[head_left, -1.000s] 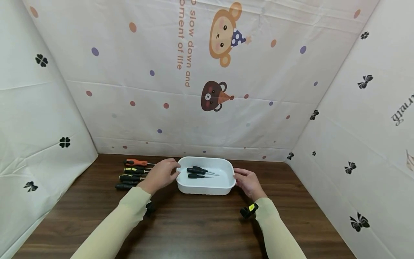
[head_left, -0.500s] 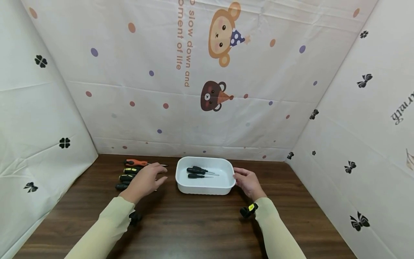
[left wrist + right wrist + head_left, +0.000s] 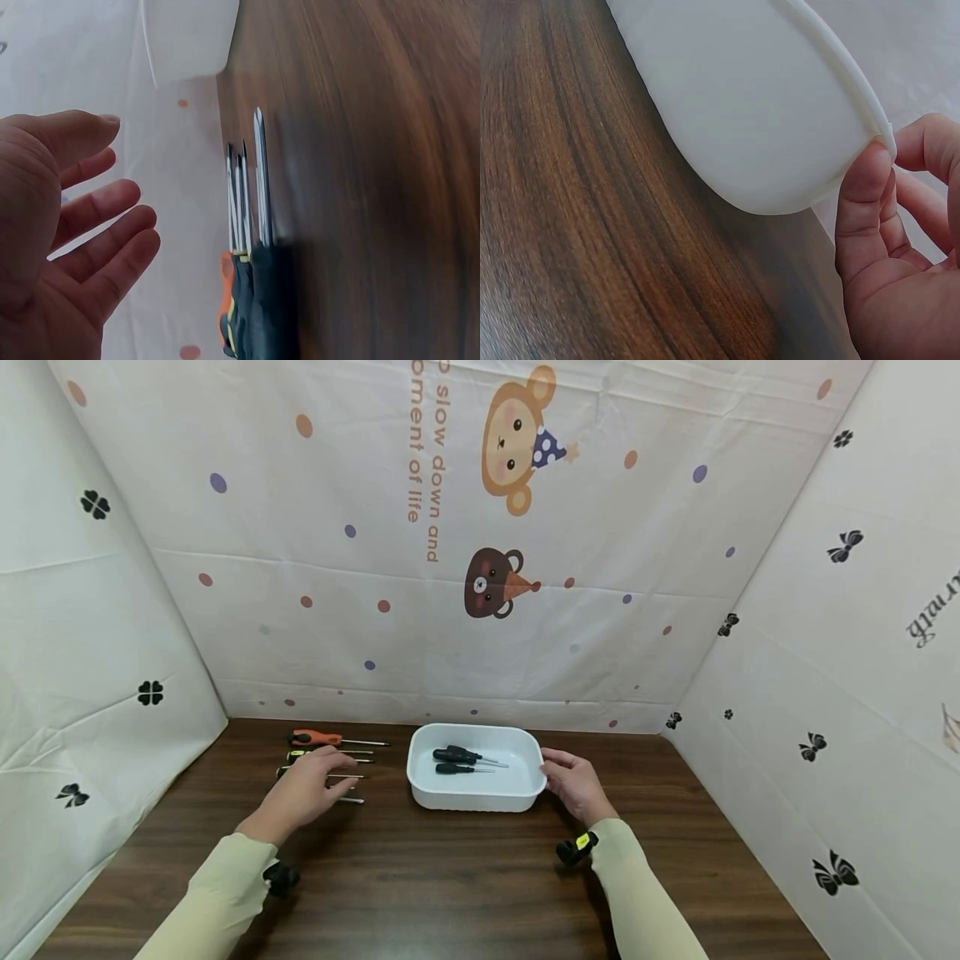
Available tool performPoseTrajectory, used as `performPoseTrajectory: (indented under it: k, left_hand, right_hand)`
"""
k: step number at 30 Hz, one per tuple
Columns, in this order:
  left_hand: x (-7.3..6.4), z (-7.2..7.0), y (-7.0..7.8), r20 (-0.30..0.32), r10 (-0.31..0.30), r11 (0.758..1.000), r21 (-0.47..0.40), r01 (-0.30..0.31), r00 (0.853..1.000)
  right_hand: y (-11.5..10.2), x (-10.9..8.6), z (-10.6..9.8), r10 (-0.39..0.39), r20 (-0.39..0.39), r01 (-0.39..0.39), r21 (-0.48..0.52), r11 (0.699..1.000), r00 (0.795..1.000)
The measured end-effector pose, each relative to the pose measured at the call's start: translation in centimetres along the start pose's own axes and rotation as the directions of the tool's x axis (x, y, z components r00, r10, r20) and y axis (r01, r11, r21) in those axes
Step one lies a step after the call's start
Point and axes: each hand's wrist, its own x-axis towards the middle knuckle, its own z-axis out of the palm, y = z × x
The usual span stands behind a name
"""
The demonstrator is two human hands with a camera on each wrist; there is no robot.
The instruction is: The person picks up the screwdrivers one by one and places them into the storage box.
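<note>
Head view: A white tray (image 3: 476, 800) rests on the brown wood-grain table (image 3: 465, 893), in front of a patterned cloth (image 3: 420, 635). Several small black screwdrivers (image 3: 452, 768) lie in it, their shafts directed to the right. The right hand (image 3: 576, 787) grips the tray's right end. The left hand (image 3: 303, 793) is well apart from the tray, above a row of larger screwdrivers lying on the table to the tray's left; its thumb and fingers are parted. The orange-handled screwdriver (image 3: 318, 739) lies farthest back in the row; the hand partly hides the yellow-and-black screwdrivers (image 3: 297, 756) in front of it. Both sleeves are pale, with a black device at each wrist.

Left wrist view: The left hand's fingers are loosely bent and separate from the thumb, and the hand is apart from the tools beside it. A thick black screwdriver handle (image 3: 274, 300) with a bright shaft is nearest the camera. One end of the tray shows at the top.

Right wrist view: The right hand's thumb and fingers pinch the tray's rim at its rounded end, with the table at left.
</note>
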Motion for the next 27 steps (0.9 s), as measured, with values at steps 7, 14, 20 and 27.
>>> performPoseTrajectory:
  k: [7, 14, 20, 27]
  left_hand:
    - [-1.0, -0.4, -1.6, 0.001, 0.001, 1.0, -0.015, -0.001, 1.0]
    - [-1.9, -0.8, -3.6, 0.062, -0.041, 0.996, -0.077, 0.046, 0.997]
    - [-2.3, -1.1, -4.9, 0.092, -0.058, 0.996, -0.057, 0.063, 0.994]
    - [-2.8, -1.2, -6.3, 0.121, -0.078, 0.996, -0.033, 0.083, 0.989]
  right_hand:
    - [0.2, 0.1, 0.0, -0.004, -0.003, 0.004, 0.012, 1.0, 1.0]
    - [0.3, 0.1, 0.0, -0.001, -0.005, 0.001, 0.02, 1.0, 1.0]
    - [0.3, 0.2, 0.0, 0.005, 0.004, -0.005, 0.003, 1.0, 1.0]
    - [0.2, 0.2, -0.1, 0.007, 0.005, -0.007, 0.011, 1.0, 1.0]
